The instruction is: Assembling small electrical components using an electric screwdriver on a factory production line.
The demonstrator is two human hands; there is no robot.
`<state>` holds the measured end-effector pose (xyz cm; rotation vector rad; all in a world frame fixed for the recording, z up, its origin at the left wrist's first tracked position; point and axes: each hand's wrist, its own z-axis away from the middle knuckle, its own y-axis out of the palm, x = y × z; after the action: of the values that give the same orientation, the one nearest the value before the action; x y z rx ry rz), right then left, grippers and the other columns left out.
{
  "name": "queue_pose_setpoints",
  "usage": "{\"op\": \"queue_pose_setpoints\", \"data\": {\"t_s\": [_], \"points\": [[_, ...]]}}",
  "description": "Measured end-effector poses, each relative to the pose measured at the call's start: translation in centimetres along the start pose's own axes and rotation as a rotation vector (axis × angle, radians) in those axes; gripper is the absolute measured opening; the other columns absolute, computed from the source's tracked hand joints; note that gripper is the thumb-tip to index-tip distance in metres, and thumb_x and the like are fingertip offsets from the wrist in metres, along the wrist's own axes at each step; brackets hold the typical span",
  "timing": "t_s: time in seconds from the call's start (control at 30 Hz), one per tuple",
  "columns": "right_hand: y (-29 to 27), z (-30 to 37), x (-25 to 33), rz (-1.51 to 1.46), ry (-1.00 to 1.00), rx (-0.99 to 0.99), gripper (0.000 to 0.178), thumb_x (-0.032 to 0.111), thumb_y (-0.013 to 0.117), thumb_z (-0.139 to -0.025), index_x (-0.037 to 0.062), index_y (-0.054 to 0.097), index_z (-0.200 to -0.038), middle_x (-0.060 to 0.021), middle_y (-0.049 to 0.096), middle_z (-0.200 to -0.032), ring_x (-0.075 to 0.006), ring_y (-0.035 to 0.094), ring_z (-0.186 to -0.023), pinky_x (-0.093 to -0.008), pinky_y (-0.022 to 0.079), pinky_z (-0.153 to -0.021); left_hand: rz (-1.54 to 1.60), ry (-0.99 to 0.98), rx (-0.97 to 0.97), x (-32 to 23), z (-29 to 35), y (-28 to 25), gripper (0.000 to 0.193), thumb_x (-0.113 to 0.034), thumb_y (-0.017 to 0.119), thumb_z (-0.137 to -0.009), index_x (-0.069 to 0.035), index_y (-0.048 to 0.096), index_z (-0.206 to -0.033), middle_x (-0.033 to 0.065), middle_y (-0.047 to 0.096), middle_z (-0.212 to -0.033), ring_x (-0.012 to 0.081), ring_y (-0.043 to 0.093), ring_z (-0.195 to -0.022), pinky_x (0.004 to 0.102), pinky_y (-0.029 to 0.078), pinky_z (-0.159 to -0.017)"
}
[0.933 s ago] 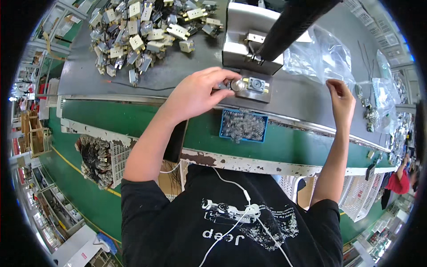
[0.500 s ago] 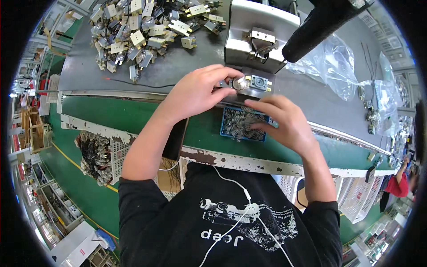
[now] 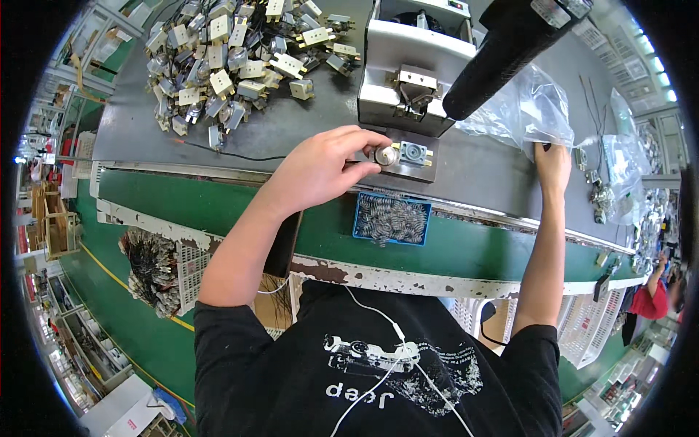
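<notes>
My left hand [image 3: 320, 171] is closed, thumb and fingers pinching a small round metal part [image 3: 386, 155] with a pale end. That part is right beside a small rectangular metal housing [image 3: 413, 151], which has a round recess and brass tabs and sits on the press base. Over to the right, my right hand [image 3: 553, 169] reaches to the near edge of a clear plastic bag [image 3: 542, 109]. Its fingertips are hidden there, so what they hold cannot be told. Nearer me than the press base is a blue box [image 3: 355, 227] full of small metal springs [image 3: 393, 218].
A metal press [image 3: 415, 47] stands behind the base, its thick black lever [image 3: 484, 62] slanting over the right side. Many small metal assemblies [image 3: 226, 65] are heaped at the far left. A dark wire [image 3: 233, 154] lies on the bench. More parts [image 3: 603, 200] lie at the far right.
My right hand has moved from above the spring box to the plastic bag on the right. My left hand keeps its pinch on the round part. The view has shifted slightly.
</notes>
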<state>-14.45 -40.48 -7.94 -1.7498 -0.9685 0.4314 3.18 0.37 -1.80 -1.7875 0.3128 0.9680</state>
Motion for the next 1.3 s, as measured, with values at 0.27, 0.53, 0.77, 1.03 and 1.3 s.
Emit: {"op": "queue_pose_setpoints", "data": {"t_s": [0.27, 0.53, 0.77, 1.03, 1.3], "points": [[-2.1, 0.8, 0.1, -0.123, 0.020, 0.095, 0.029, 0.025, 0.068, -0.090, -0.0014, 0.067, -0.102, -0.0192, 0.069, -0.098, -0.0342, 0.066, -0.080, -0.0419, 0.051, -0.074, 0.009, -0.015, -0.013, 0.3, -0.1, -0.1, 0.037, -0.011, 0.075, -0.083, -0.009, 0.067, -0.120, 0.0045, 0.067, -0.101, 0.0160, 0.055, -0.071, 0.0296, 0.049, -0.067], [-7.1, 3.1, 6.6, -0.553, -0.213, -0.069, 0.017, 0.001, 0.064, -0.091, 0.0011, 0.067, -0.107, -0.0039, 0.066, -0.094, -0.0083, 0.062, -0.078, -0.0223, 0.048, -0.067, -0.084, 0.034, -0.010, 0.1, -0.2, -0.1, 0.032, -0.015, 0.072, -0.086, -0.011, 0.065, -0.117, 0.0078, 0.067, -0.102, 0.0248, 0.068, -0.086, 0.0355, 0.054, -0.074], [-7.3, 6.0, 18.2, -0.869, -0.379, 0.468, 0.016, 0.001, 0.067, -0.091, 0.0014, 0.068, -0.106, -0.0065, 0.068, -0.088, -0.0105, 0.062, -0.073, -0.0249, 0.048, -0.067, -0.091, 0.050, -0.059, 0.0, -0.1, -0.1, 0.034, -0.014, 0.073, -0.086, -0.011, 0.066, -0.119, 0.0072, 0.066, -0.097, 0.0228, 0.064, -0.082, 0.0322, 0.052, -0.070], [-4.4, 6.6, 18.8, -0.905, -0.332, 0.566, 0.013, 0.003, 0.063, -0.094, 0.0007, 0.067, -0.107, -0.0060, 0.067, -0.099, -0.0120, 0.058, -0.071, -0.0274, 0.048, -0.065, -0.070, 0.029, -0.028, 0.9, 0.9, 0.3, 0.037, -0.017, 0.072, -0.086, -0.011, 0.066, -0.122, 0.0084, 0.066, -0.100, 0.0245, 0.064, -0.082, 0.0338, 0.052, -0.073], [-4.2, 6.5, 19.1, -0.748, -0.461, 0.452, 0.016, 0.004, 0.065, -0.092, 0.0018, 0.067, -0.108, -0.0095, 0.066, -0.102, -0.0189, 0.060, -0.075, -0.0301, 0.048, -0.065, -0.070, 0.040, -0.005, 1.0, 0.6, 0.3, 0.034, -0.019, 0.071, -0.087, -0.010, 0.066, -0.119, 0.0090, 0.067, -0.102, 0.0271, 0.065, -0.088, 0.0370, 0.053, -0.077]]}}
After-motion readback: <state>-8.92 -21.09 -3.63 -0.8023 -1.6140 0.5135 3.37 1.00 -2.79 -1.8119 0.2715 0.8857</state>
